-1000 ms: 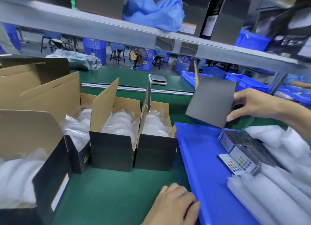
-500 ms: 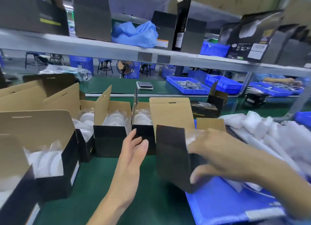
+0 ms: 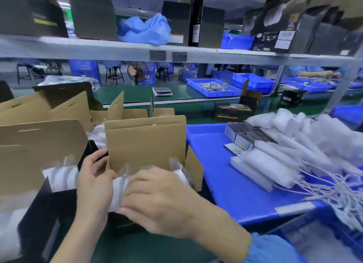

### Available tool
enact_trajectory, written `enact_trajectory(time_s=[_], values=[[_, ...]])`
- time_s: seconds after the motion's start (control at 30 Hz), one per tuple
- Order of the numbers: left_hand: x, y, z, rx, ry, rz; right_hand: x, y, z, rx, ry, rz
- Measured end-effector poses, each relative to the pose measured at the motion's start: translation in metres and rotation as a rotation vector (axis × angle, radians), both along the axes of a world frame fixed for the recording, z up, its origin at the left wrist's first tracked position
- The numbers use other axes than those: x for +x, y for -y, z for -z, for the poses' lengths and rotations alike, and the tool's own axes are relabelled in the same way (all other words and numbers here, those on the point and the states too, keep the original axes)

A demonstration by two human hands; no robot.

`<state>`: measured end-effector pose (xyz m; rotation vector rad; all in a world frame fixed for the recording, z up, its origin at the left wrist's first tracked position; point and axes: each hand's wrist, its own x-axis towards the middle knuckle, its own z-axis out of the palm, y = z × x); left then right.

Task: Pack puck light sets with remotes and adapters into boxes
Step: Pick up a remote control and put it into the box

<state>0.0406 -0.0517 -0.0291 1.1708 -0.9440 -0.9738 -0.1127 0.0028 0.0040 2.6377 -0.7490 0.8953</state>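
You brought the open box (image 3: 146,145) before you; both hands (image 3: 94,184) (image 3: 157,194), fingers curled, gripped its bagged puck lights (image 3: 119,186); remote and adapter remained unpacked.

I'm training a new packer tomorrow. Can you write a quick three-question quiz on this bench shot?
1. True or false: both hands rest on the bagged puck lights in the open box.
2. Which side of that box is the blue tray on?
3. The remotes lie: A) on the shelf B) in the blue tray C) in the box.

Key: 1 true: left hand, right hand. 2 its right. 3 B.
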Motion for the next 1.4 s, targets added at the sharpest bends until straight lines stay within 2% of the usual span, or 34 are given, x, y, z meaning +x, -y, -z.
enact_trajectory(time_s=[0.03,0.07,0.1,0.13,0.17,0.2,0.23,0.27,0.3,0.4,0.53,0.63,0.73,0.87,0.97,1.03,1.1,1.23,1.3,1.4], values=[[-0.002,0.0,0.002,-0.014,-0.003,-0.031,-0.024,-0.002,-0.002,-0.011,0.2,-0.014],[-0.005,-0.001,0.002,-0.022,-0.018,-0.053,-0.053,-0.004,-0.005,-0.041,0.33,0.082],[-0.007,-0.001,0.003,-0.031,-0.024,-0.072,-0.086,-0.004,-0.007,-0.054,0.402,0.257],[-0.01,-0.001,0.003,-0.04,-0.021,-0.081,-0.122,-0.001,-0.009,0.006,0.405,0.527],[-0.013,0.0,0.003,-0.046,-0.007,-0.077,-0.162,0.004,-0.007,0.138,0.286,0.835],[-0.015,0.001,0.003,-0.049,0.007,-0.075,-0.197,0.009,0.0,0.286,0.052,1.124],[-0.017,0.002,0.004,-0.051,0.018,-0.073,-0.225,0.011,0.009,0.42,-0.168,1.32],[-0.019,0.003,0.004,-0.055,0.024,-0.069,-0.249,0.011,0.019,0.499,-0.335,1.424],[-0.021,0.005,0.006,-0.06,0.028,-0.067,-0.265,0.011,0.028,0.515,-0.414,1.444],[-0.03,0.01,0.008,-0.056,0.03,-0.073,-0.285,0.017,0.039,0.48,-0.364,1.397],[-0.045,0.014,0.008,-0.055,0.031,-0.021,-0.291,0.028,0.027,0.558,-0.424,1.351],[-0.048,0.024,0.006,-0.028,0.032,0.004,-0.292,0.037,0.009,0.611,-0.31,1.267],[-0.048,0.035,0.004,0.006,0.047,0.03,-0.293,0.07,-0.01,0.481,-0.145,1.189],[-0.047,0.039,0.001,-0.03,-0.018,0.076,-0.28,0.13,0.001,0.449,-0.346,1.294],[-0.045,0.042,0.003,-0.097,-0.075,0.124,-0.276,0.156,0.03,0.607,-0.372,1.407],[-0.042,0.042,0.008,-0.162,-0.068,0.15,-0.277,0.161,0.044,0.566,-0.379,1.448],[-0.04,0.041,0.019,-0.239,-0.038,0.169,-0.281,0.161,0.053,0.445,-0.352,1.445],[-0.038,0.037,0.045,-0.436,0.164,0.238,-0.281,0.157,0.061,0.279,-0.329,1.533],[-0.036,0.039,0.054,-0.467,0.217,0.27,-0.278,0.159,0.061,0.289,-0.338,1.588],[-0.035,0.041,0.055,-0.479,0.271,0.263,-0.281,0.164,0.062,0.358,-0.34,1.56]])
